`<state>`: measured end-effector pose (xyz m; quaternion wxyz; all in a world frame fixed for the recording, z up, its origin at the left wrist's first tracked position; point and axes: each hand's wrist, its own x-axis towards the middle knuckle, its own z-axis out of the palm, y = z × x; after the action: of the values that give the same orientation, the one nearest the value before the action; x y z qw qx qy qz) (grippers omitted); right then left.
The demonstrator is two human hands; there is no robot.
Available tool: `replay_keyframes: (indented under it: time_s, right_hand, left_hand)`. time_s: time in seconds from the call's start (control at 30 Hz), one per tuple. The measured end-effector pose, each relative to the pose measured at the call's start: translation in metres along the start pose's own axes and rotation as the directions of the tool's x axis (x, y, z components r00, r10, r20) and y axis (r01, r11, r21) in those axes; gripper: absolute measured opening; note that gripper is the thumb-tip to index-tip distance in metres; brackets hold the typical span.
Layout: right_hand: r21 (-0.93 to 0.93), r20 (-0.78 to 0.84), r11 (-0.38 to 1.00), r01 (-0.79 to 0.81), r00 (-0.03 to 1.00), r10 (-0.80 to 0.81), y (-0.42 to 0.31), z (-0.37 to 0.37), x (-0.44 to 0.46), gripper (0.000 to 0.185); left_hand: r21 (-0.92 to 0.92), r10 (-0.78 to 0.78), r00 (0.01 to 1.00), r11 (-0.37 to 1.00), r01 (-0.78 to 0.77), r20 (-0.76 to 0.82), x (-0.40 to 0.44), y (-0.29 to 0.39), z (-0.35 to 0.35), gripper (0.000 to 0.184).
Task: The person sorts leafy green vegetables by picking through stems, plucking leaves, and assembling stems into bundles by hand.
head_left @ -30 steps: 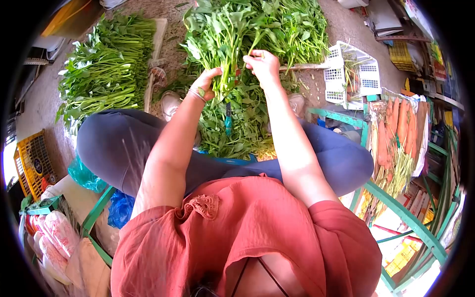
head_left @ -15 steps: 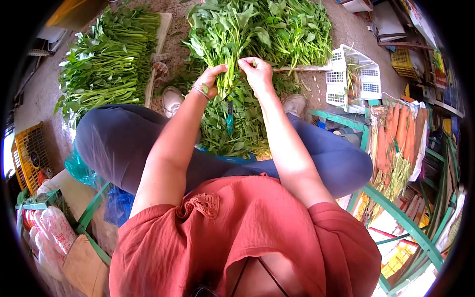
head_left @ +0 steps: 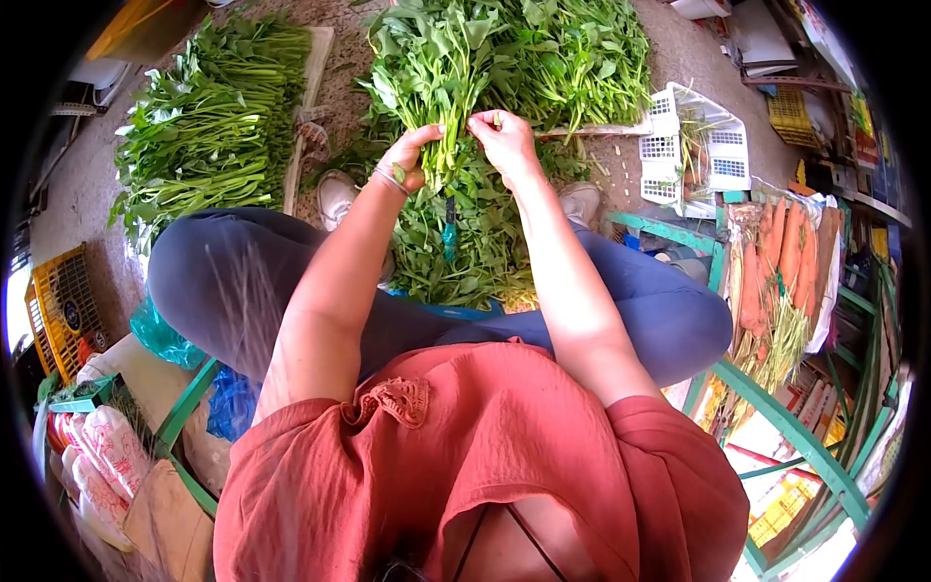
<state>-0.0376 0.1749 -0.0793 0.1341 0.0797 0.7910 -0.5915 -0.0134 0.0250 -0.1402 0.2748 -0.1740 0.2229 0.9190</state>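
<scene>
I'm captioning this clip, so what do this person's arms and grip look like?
The sleeves are short, loose and rust-red. A slim, pale bracelet rings the left wrist; none shows on the right. Neither left grip nor right grip wears a glove.

Bunch point(head_left: 441, 107) in the left hand point(head_left: 409, 160), directly before the person; right hand point(head_left: 506, 150) just right of its stems. Below the hands, loose leaves point(head_left: 485, 238) on the floor between left shoe point(head_left: 337, 196) and right shoe point(head_left: 580, 205). Left stack point(head_left: 208, 136) of greens beyond the left knee; right stack point(head_left: 592, 73) ahead, behind the bunch and to its right. Basket point(head_left: 725, 167) right of that stack, stems point(head_left: 692, 145) inside. Carrots point(head_left: 776, 257) nearer, outside the right knee. Far left: crate point(head_left: 87, 286), left of a plastic bag point(head_left: 163, 335).
</scene>
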Motion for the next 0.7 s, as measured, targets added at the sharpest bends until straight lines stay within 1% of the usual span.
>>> replay_keyframes:
  time_s: [0.03,0.07,0.13,0.17,0.2,0.27,0.3,0.33,0.4,0.43,0.47,0.53,0.57,0.6,0.63,0.67,0.7]
  right_hand:
    - [-0.053,-0.02,0.997,0.049,0.999,-0.05,0.004,0.001,0.002,0.012]
    - [-0.054,-0.019,0.997,0.048,0.999,-0.049,0.008,0.002,0.003,0.012]
    - [-0.185,-0.099,0.974,0.131,0.983,-0.151,0.014,0.002,0.003,0.014]
    - [-0.282,-0.105,0.942,0.179,0.971,-0.216,0.019,0.002,0.004,0.014]
    - [-0.283,-0.104,0.942,0.179,0.971,-0.216,0.013,0.003,-0.002,0.014]
    - [-0.129,-0.107,0.992,0.01,0.994,-0.025,-0.007,0.006,-0.02,0.012]
    - [-0.061,-0.081,0.998,-0.001,0.997,-0.004,0.005,0.009,-0.018,0.012]
    - [-0.061,-0.081,0.998,-0.001,0.997,-0.004,0.014,0.01,-0.019,0.012]
    - [-0.283,-0.096,0.949,0.14,0.98,-0.173,0.026,0.014,-0.019,0.014]
    - [-0.354,-0.096,0.924,0.146,0.977,-0.191,0.003,0.014,-0.035,0.014]
    - [-0.281,-0.086,0.951,0.128,0.984,-0.158,-0.002,0.017,-0.044,0.014]
    - [-0.312,-0.071,0.945,0.1,0.989,-0.128,-0.002,0.019,-0.06,0.014]
    - [-0.314,-0.064,0.946,0.078,0.993,-0.103,0.004,0.018,-0.063,0.015]
    - [-0.314,-0.064,0.946,0.079,0.992,-0.104,0.012,0.016,-0.07,0.015]
    - [-0.387,0.012,0.922,-0.015,1.0,0.021,0.021,0.013,-0.078,0.015]
    - [-0.465,0.076,0.88,-0.1,0.985,0.153,0.032,0.01,-0.086,0.016]
    - [-0.561,0.173,0.804,-0.197,0.922,0.346,0.036,0.008,-0.094,0.021]
  left_hand:
    - [0.043,-0.007,1.0,0.999,0.008,-0.01,-0.001,0.001,-0.002,0.028]
    - [0.042,-0.008,1.0,0.999,0.008,-0.011,0.001,0.001,-0.002,0.028]
    - [-0.004,-0.013,0.996,1.0,0.013,0.087,0.002,0.002,0.002,0.034]
    - [-0.03,-0.01,0.997,0.999,0.013,0.08,0.003,0.003,0.002,0.037]
    - [-0.03,-0.01,0.997,0.999,0.012,0.079,0.004,0.003,0.002,0.037]
    - [-0.052,0.014,0.998,0.999,-0.011,0.067,0.005,0.004,0.001,0.038]
    - [-0.052,0.014,0.998,0.999,-0.01,0.067,0.006,0.004,0.001,0.038]
    - [-0.065,0.048,0.997,0.997,-0.045,0.056,0.006,0.003,0.002,0.038]
    - [-0.087,0.117,0.993,0.99,-0.114,0.028,0.006,0.002,0.003,0.039]
    - [-0.085,0.123,0.992,0.989,-0.12,0.031,0.005,0.002,0.005,0.038]
    - [-0.081,0.114,0.993,0.99,-0.112,0.02,0.004,0.001,0.007,0.037]
    - [-0.019,0.051,0.994,0.999,-0.049,0.096,0.002,0.001,0.006,0.036]
    - [0.027,0.045,0.998,0.999,-0.046,0.052,0.0,-0.004,0.006,0.033]
    - [0.064,0.073,0.995,0.995,-0.077,0.069,0.008,-0.009,-0.003,0.036]
    - [-0.038,0.065,0.988,0.997,-0.06,0.14,0.009,-0.004,-0.003,0.039]
    - [-0.138,0.063,0.975,0.99,-0.034,0.211,0.009,-0.001,-0.004,0.043]
    - [-0.151,0.109,0.94,0.987,-0.062,0.325,0.006,0.007,0.002,0.048]
